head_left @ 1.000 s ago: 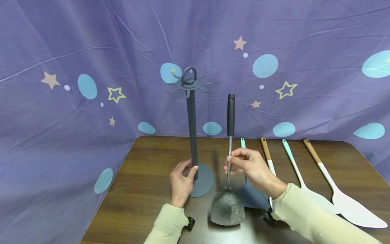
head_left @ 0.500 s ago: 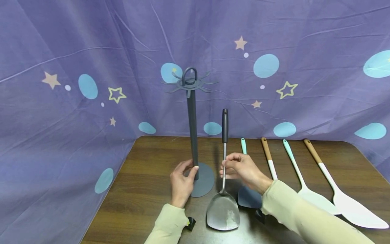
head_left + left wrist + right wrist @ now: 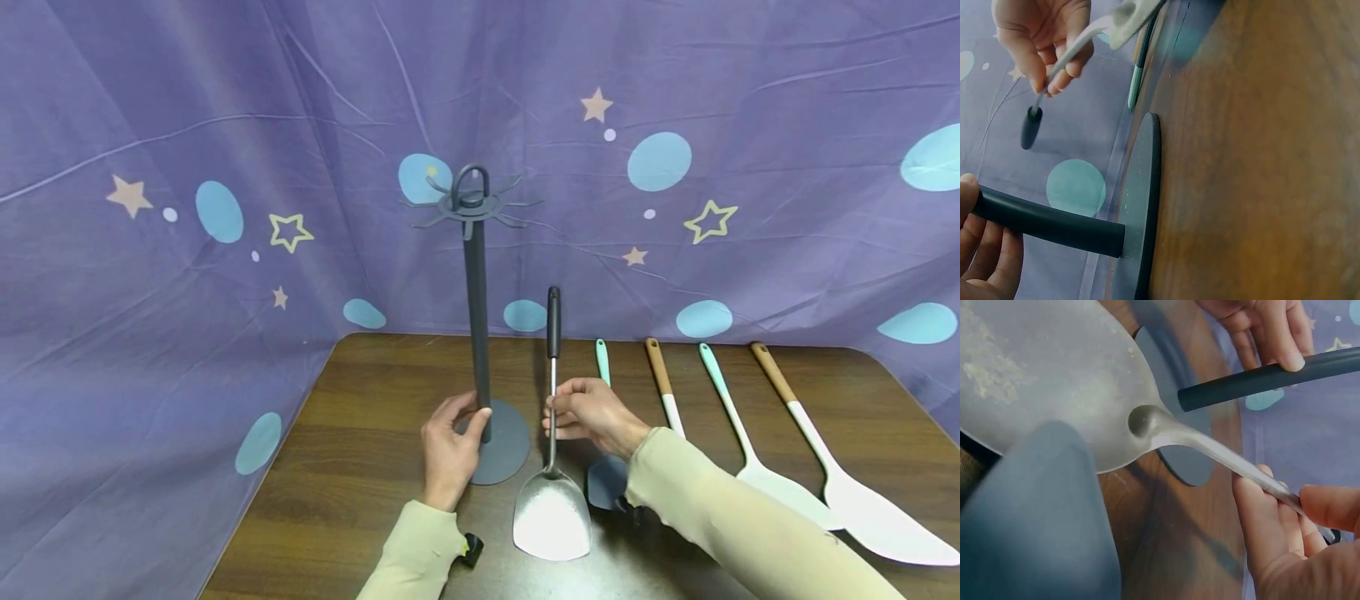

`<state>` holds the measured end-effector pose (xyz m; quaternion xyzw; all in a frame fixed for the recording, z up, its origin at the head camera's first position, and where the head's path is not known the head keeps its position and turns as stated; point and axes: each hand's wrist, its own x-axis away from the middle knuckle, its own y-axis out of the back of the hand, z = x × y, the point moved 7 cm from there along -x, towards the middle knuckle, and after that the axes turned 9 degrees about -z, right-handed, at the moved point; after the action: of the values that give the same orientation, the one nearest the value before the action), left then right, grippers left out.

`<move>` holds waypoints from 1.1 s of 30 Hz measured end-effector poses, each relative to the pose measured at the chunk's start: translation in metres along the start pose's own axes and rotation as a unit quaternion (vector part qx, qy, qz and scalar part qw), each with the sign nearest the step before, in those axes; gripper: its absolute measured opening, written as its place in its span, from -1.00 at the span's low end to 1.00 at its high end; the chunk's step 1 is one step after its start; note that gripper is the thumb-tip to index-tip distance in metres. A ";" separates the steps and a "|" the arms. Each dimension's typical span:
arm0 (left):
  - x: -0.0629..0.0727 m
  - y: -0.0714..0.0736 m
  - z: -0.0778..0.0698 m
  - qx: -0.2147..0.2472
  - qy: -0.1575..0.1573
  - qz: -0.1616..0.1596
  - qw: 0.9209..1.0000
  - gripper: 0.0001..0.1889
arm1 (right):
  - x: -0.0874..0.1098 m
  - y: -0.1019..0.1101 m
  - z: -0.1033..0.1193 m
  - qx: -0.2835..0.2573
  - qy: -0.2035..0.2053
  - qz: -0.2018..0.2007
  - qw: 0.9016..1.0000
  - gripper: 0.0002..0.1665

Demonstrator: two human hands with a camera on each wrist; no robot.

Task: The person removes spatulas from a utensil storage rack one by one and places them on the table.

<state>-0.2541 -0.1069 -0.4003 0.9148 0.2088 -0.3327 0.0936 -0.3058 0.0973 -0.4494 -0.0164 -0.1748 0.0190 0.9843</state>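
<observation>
My right hand (image 3: 596, 417) pinches the thin metal shaft of a wok spatula (image 3: 552, 517) between thumb and fingers. The spatula's black handle (image 3: 553, 323) points up and away, and its broad steel blade faces up toward me. Just left of it stands a dark grey utensil rack (image 3: 477, 333) with a round base and a ring of hooks (image 3: 468, 206) on top. Low on the rack's pole, my left hand (image 3: 450, 450) holds on with thumb and fingers around it. In the right wrist view, a pale worn patch marks the steel blade (image 3: 1091, 375). All visible hooks hang bare.
To the right lie a blue-grey spatula (image 3: 606, 483) with a mint handle, partly hidden by my right arm, a wooden-ended utensil (image 3: 657, 367), a mint-handled one (image 3: 783, 492) and a large white spatula (image 3: 877, 517). A purple patterned curtain (image 3: 337, 125) hangs behind the wooden table (image 3: 337, 467).
The wok spatula has moved left and its handle has tipped lower and farther away, the blade now catching bright light. My left hand stays on the pole.
</observation>
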 end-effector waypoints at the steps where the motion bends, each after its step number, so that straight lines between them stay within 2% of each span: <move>1: 0.000 0.000 0.000 -0.001 0.000 0.000 1.000 -0.77 | -0.001 0.000 -0.001 0.005 -0.001 -0.001 1.000 -0.86; 8: 0.000 0.001 -0.001 -0.002 -0.004 0.000 1.000 -0.78 | -0.010 0.001 -0.006 0.069 -0.006 -0.026 0.997 -0.86; 13: 0.000 0.001 -0.001 0.009 -0.004 0.001 1.000 -0.77 | -0.014 0.004 -0.015 0.111 -0.033 -0.026 0.993 -0.84; 26: 0.000 0.001 0.000 0.007 0.003 0.003 1.000 -0.77 | -0.017 0.005 -0.025 0.134 -0.072 0.002 0.988 -0.70; 33: 0.000 0.000 0.000 -0.001 0.005 0.001 1.000 -0.78 | -0.018 0.005 -0.029 0.142 -0.084 -0.003 0.986 -0.77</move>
<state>-0.2535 -0.1070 -0.4003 0.9167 0.2085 -0.3279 0.0935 -0.3131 0.1009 -0.4830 0.1253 -0.2523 0.0418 0.9586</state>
